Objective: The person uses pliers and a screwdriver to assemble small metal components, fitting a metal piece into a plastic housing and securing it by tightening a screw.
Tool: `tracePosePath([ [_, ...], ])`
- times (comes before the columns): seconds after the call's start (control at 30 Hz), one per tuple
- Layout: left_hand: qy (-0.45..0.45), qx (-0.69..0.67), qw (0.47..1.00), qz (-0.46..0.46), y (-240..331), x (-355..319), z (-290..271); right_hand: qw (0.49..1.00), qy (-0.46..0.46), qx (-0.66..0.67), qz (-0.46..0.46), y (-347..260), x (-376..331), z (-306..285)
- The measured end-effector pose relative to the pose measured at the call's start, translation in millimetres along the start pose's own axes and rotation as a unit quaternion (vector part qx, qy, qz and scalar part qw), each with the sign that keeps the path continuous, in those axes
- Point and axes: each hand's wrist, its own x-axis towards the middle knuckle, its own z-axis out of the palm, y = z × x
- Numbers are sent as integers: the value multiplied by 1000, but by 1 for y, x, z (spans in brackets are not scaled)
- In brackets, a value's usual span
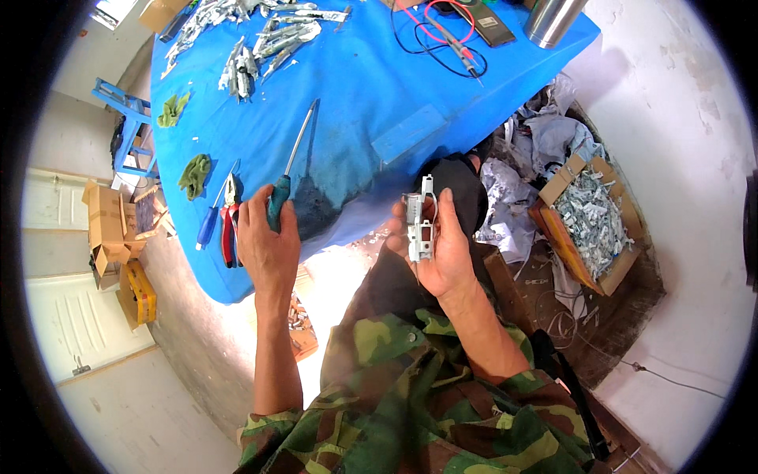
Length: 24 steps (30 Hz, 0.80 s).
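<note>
My left hand (268,237) is closed round the teal handle of a long screwdriver (298,142) at the near edge of the blue-covered table. The screwdriver's shaft points away from me over the cloth. My right hand (448,257), palm up above my lap, holds a small whitish-grey moulded part (421,225) with square openings and a narrow upper end. Its fingers curl behind the part and the thumb stands along its right side. Left of my left hand lie red-handled pliers (229,225) and a blue-handled screwdriver (209,225).
On the blue table (355,87) lie a pile of grey-white parts (272,39), green gloves (195,175), a meter (483,20) with test leads and a steel flask (553,20). A carton of scraps (596,221) stands right on the floor, a blue stool (126,118) left.
</note>
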Motion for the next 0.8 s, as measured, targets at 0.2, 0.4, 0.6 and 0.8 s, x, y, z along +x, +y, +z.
tracePosePath([
  [0.2,-4,110,991,74,-3,4,8,998,15,-48,-26,2,-1,-7],
  [0.4,-143,-229,963,11,45,-12,-8,995,17,-93,-19,-1,-5,0],
  [0.6,-230,-413,880,-52,87,-25,8,990,9,-131,-55,2,-9,1],
  [0.8,-271,-500,815,-113,89,-25,14,988,-29,-139,-67,3,-9,-9],
])
